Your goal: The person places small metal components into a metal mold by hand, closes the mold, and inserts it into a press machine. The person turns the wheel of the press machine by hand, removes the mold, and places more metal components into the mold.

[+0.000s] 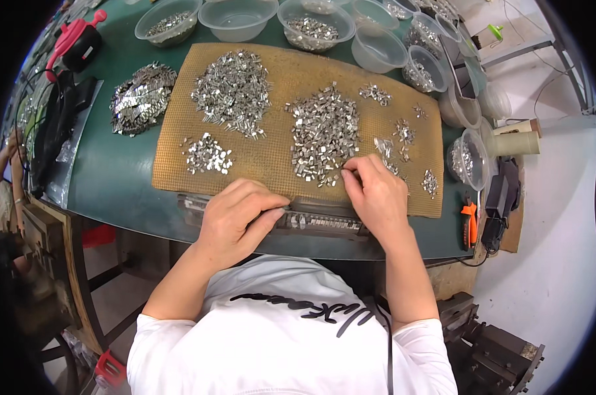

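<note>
My left hand (240,214) is closed, its thumb and forefinger pinched together over a long dark metal bar fixture (324,222) with a row of small metal pieces along it. Whatever sits between those fingertips is too small to make out. My right hand (379,196) is also closed in a pinch, at the lower right edge of a heap of small silvery metal pieces (324,131). Its fingertips hide what they hold. Both the heap and several smaller piles rest on a tan textured mat (278,155); the fixture lies along the mat's near edge.
Another large metal heap (232,92) lies on the mat's left half, with a small pile (207,155) below it. Left of the mat sits a stack of shiny strips (142,99). Clear plastic bowls (379,49) line the far side. Orange-handled pliers (468,222) lie at the right.
</note>
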The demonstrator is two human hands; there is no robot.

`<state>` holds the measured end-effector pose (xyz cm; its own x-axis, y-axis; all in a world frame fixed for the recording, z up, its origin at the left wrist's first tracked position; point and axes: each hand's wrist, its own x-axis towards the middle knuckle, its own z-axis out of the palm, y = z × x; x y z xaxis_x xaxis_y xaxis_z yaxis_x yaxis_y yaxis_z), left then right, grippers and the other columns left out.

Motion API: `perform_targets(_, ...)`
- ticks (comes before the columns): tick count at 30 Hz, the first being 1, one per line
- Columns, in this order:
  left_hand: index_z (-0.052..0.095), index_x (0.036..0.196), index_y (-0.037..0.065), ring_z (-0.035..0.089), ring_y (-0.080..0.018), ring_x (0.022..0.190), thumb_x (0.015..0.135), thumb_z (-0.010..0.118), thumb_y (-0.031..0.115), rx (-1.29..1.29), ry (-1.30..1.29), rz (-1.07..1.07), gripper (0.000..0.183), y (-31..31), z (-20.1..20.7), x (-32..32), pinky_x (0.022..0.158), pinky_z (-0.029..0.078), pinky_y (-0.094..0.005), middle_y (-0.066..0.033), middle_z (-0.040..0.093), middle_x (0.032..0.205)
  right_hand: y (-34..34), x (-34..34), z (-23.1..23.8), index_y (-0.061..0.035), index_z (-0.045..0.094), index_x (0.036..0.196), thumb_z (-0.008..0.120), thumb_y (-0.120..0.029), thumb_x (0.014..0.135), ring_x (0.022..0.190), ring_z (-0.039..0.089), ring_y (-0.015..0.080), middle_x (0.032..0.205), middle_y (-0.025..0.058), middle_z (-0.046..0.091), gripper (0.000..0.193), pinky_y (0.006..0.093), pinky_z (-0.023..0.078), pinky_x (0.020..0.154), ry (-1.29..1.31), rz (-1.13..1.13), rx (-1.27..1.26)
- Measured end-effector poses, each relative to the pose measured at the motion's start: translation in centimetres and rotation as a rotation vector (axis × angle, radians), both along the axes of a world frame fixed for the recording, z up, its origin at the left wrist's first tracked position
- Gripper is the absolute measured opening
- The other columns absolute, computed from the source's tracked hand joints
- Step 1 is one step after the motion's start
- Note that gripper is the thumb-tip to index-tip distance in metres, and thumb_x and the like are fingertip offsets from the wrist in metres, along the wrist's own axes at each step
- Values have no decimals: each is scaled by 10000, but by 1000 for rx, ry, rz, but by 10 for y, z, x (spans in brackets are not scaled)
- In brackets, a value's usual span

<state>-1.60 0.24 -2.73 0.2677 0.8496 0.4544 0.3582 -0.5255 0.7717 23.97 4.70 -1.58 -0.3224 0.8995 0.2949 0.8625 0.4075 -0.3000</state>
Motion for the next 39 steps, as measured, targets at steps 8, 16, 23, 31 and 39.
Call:
perform_targets(8, 733, 991, 30, 669, -274, 791, 819, 777, 26, 60, 1, 4, 178, 4, -8, 10, 672, 527, -363, -89, 701, 872, -11, 13, 5, -78, 634, 905, 723, -73, 873, 703, 682, 257, 861, 50, 675, 95, 374, 543, 607, 33, 73, -15)
perform_targets(16, 741, 973, 41, 670, -263, 794, 802, 791, 44, 64, 53, 21, 179, 2, -9, 7, 655, 526, -359, -80, 700, 876, -40, 1, 8, -38, 614, 964, 756, 39, 791, 851, 711, 295, 960, 101, 721, 236, 387, 572, 776, 314, 224, -55)
perform_targets(23, 723, 1004, 17, 662, -289, 804, 804, 760, -10, 51, 49, -7, 205, -1, -8, 4, 687, 514, -367, -113, 694, 875, -55, -24, 1, -18, 661, 1113, 767, 25, 789, 954, 700, 299, 1008, 120, 713, 343, 438, 561, 906, 238, 287, 28)
perform_targets(31, 724, 1005, 25, 653, -285, 800, 816, 767, 6, 12, 114, -12, 194, -3, -1, 3, 687, 516, -376, -106, 686, 886, -58, -32, 9, -21, 658, 1131, 749, 18, 812, 955, 696, 322, 1040, 131, 713, 334, 430, 556, 859, 272, 257, -87)
perform_targets(39, 720, 984, 52, 603, -284, 826, 826, 776, 59, 43, 240, -15, 169, 1, 2, 32, 700, 503, -395, -68, 638, 890, -61, 24, 7, -19, 693, 1025, 742, 30, 856, 830, 714, 290, 938, 125, 728, 183, 363, 559, 718, 385, -5, -88)
